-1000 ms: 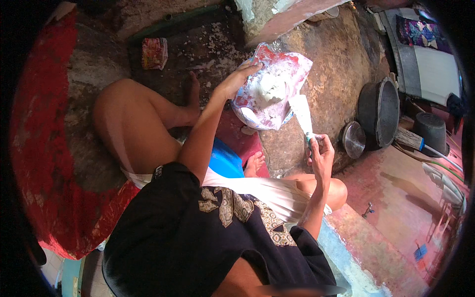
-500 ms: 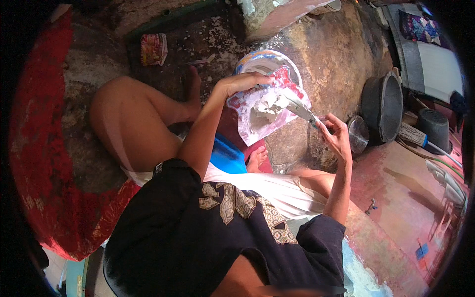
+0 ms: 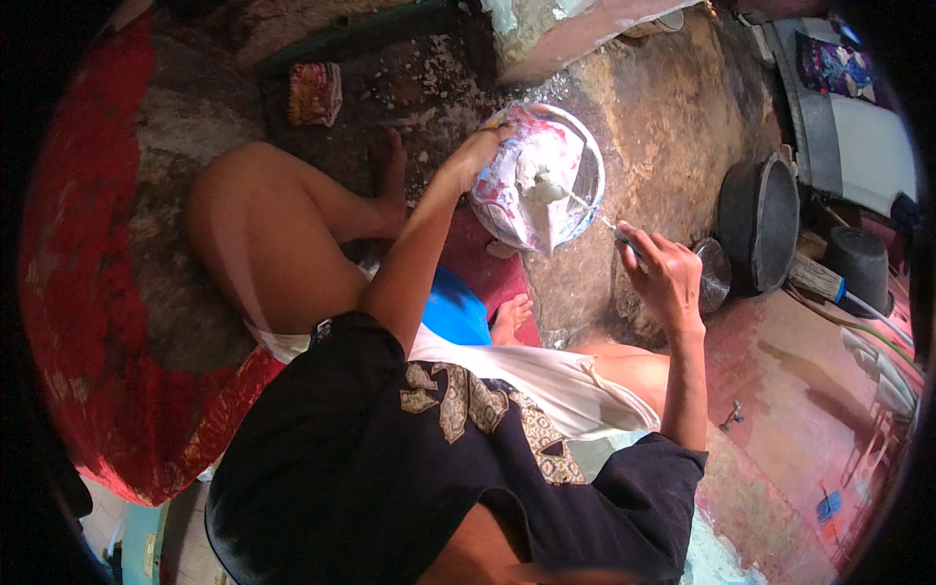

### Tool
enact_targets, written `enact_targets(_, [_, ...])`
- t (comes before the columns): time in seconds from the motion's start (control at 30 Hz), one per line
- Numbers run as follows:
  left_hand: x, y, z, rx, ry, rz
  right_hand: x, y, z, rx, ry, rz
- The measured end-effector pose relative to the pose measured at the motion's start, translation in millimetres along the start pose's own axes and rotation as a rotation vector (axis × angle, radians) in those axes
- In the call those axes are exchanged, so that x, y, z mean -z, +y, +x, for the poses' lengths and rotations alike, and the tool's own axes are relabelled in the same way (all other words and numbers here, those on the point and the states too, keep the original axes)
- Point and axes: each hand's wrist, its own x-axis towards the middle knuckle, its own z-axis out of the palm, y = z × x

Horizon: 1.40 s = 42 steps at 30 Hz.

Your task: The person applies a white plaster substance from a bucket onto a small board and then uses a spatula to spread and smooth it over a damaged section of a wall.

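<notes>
My left hand (image 3: 478, 160) grips the far left edge of a floppy pink-and-white plastic sheet (image 3: 498, 202). The sheet lies across the mouth of a round white bucket (image 3: 600, 159), so most of the inside is hidden. A lump of whitish paste (image 3: 539, 168) rests on the sheet's middle. In my right hand (image 3: 667, 278), closed round its handle, is a putty knife (image 3: 589, 206). Its blade points left and its tip meets the paste. The bucket stands on the floor beyond my feet.
A crumpled red-and-yellow packet (image 3: 315, 95) lies at the far left, by scattered white flakes. To the right stand a black tub (image 3: 760, 224), a metal lid (image 3: 714, 273), a brush (image 3: 815, 276) and a dark bucket (image 3: 858, 263). A wall corner (image 3: 551, 44) juts in at the back.
The sheet has shifted back over the bucket and folded inward, with my left hand moving farther away. The putty knife has turned, its blade now seen more edge-on.
</notes>
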Motion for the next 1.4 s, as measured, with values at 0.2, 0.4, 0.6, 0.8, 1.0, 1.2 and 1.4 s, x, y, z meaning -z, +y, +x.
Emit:
enact_targets(0.2, [12.6,-4.9,10.2,-0.011,0.129,-0.074,-7.2,-10.6,7.2,0.007,-0.075,0.065])
enact_targets(0.4, [21.0,-24.1,42.8,-0.161,0.208,0.165,6.4,-7.2,36.6,-0.084,-0.254,0.129])
enact_targets(0.6, [20.7,-22.5,36.9,-0.211,0.129,0.167,4.8,17.4,75.6,-0.066,-0.501,0.398])
enact_targets(0.8, [80.2,3.7,16.9,-0.131,-0.039,-0.262,-4.1,36.7,99.6,-0.387,-0.791,1.011])
enact_targets(1.0, [125.1,7.3,29.4,-0.309,0.083,-0.596,-64.2,15.3,122.1,-0.386,-0.421,1.22])
enact_targets(1.2, [141.1,-1.2,50.2,-0.479,0.25,-0.809,-120.6,-37.7,179.4,-0.479,-0.202,1.463])
enact_targets(1.4, [163.3,-34.8,78.6,-0.519,0.413,-0.925,-185.2,-59.4,261.5,-0.689,-0.092,1.664])
